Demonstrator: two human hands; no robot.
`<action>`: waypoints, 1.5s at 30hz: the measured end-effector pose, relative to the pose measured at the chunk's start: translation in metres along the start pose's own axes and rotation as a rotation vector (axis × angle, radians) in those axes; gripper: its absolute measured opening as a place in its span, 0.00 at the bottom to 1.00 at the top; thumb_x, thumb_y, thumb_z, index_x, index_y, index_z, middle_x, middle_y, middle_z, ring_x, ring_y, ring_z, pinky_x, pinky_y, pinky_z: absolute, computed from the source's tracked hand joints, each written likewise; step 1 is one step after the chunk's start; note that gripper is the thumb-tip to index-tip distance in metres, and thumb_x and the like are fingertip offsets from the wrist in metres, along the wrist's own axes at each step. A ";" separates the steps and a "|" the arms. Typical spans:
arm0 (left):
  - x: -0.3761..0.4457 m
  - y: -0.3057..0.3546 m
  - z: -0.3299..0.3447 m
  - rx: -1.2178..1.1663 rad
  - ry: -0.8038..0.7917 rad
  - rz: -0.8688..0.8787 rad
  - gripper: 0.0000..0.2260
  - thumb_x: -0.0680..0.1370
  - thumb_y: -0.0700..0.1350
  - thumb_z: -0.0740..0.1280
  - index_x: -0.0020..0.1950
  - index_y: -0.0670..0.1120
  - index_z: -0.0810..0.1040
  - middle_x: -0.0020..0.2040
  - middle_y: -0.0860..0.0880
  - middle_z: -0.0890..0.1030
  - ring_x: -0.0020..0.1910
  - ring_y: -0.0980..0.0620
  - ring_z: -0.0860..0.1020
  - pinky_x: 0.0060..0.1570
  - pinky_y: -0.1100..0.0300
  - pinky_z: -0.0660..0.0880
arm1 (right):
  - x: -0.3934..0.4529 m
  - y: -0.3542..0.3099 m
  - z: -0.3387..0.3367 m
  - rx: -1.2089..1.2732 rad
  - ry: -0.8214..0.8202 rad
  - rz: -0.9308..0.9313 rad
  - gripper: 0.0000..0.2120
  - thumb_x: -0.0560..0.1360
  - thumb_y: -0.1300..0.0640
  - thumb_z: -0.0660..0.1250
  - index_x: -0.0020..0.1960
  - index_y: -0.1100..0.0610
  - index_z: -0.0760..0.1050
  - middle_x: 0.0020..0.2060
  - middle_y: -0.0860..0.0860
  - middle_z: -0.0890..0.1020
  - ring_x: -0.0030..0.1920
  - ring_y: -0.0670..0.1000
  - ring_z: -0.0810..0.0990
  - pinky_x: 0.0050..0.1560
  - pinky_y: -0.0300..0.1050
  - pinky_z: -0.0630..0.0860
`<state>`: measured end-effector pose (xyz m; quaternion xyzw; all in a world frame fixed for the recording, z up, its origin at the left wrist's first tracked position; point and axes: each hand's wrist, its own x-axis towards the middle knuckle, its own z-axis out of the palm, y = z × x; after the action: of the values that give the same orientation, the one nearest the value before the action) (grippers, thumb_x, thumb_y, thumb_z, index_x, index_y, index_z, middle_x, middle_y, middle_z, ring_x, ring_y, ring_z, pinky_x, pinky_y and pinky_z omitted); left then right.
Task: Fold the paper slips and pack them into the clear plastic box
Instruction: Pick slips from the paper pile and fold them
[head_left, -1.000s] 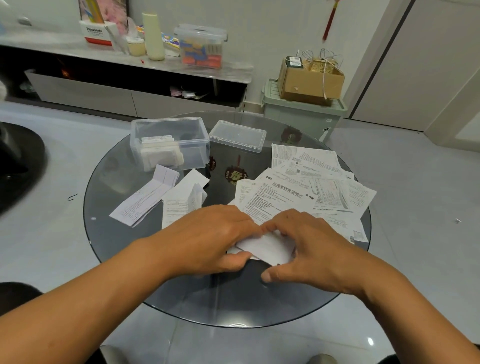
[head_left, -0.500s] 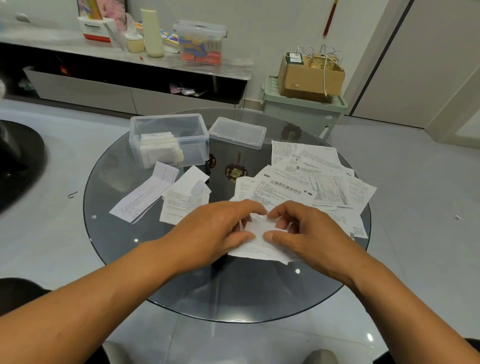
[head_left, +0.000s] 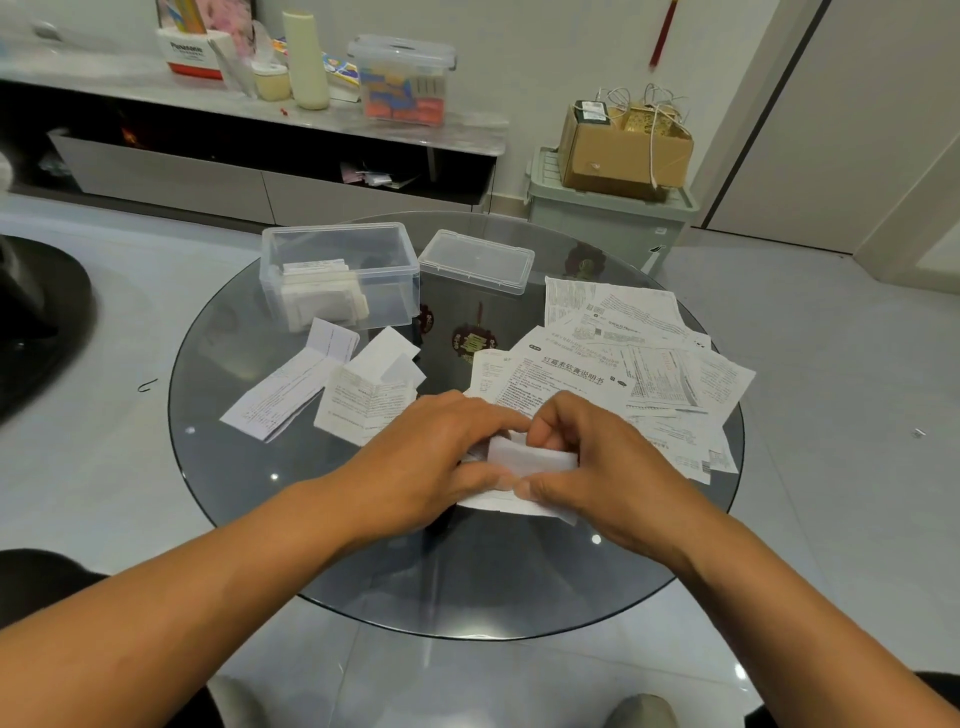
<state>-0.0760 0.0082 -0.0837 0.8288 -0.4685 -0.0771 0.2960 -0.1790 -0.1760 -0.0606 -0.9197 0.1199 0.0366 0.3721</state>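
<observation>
A white paper slip (head_left: 524, 467), partly folded, lies at the middle of the round glass table (head_left: 467, 582). My left hand (head_left: 436, 457) and my right hand (head_left: 597, 462) both pinch it between fingers and thumb. The clear plastic box (head_left: 340, 275) stands open at the back left with several folded slips inside. Its lid (head_left: 475, 261) lies beside it to the right. A pile of unfolded printed slips (head_left: 623, 364) spreads over the table's right side. Two part-folded slips (head_left: 291, 387) (head_left: 371, 392) lie left of my hands.
A low grey cabinet (head_left: 260, 135) with boxes and a bottle runs along the far wall. A green storage bin (head_left: 608, 223) with a cardboard box (head_left: 623, 148) on top stands behind the table. A dark chair (head_left: 36, 312) is at the left.
The slip has been folded over into a smaller, thicker piece. Both hands have moved slightly away from me and closed in on it.
</observation>
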 end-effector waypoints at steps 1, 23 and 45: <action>-0.001 0.002 -0.001 -0.072 0.016 -0.030 0.17 0.77 0.52 0.72 0.66 0.61 0.77 0.50 0.64 0.79 0.51 0.63 0.73 0.48 0.70 0.69 | 0.000 0.001 0.001 0.025 0.014 -0.017 0.16 0.69 0.50 0.79 0.49 0.42 0.72 0.43 0.42 0.81 0.44 0.46 0.81 0.44 0.52 0.82; -0.009 -0.033 -0.062 0.281 0.155 -0.596 0.09 0.78 0.50 0.71 0.56 0.55 0.76 0.52 0.51 0.81 0.48 0.46 0.78 0.46 0.52 0.75 | -0.013 -0.010 -0.008 -0.462 -0.044 -0.174 0.24 0.78 0.43 0.66 0.73 0.38 0.67 0.70 0.38 0.72 0.66 0.45 0.70 0.65 0.48 0.71; -0.013 0.015 -0.058 -0.277 -0.283 -0.186 0.39 0.80 0.40 0.65 0.75 0.75 0.49 0.66 0.73 0.73 0.49 0.62 0.79 0.47 0.69 0.75 | -0.015 0.008 -0.032 0.108 0.019 -0.166 0.05 0.82 0.45 0.63 0.55 0.44 0.74 0.50 0.38 0.81 0.50 0.43 0.79 0.49 0.48 0.81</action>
<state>-0.0703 0.0371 -0.0306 0.8009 -0.4118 -0.2831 0.3299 -0.1963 -0.2011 -0.0404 -0.9054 0.0483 -0.0096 0.4217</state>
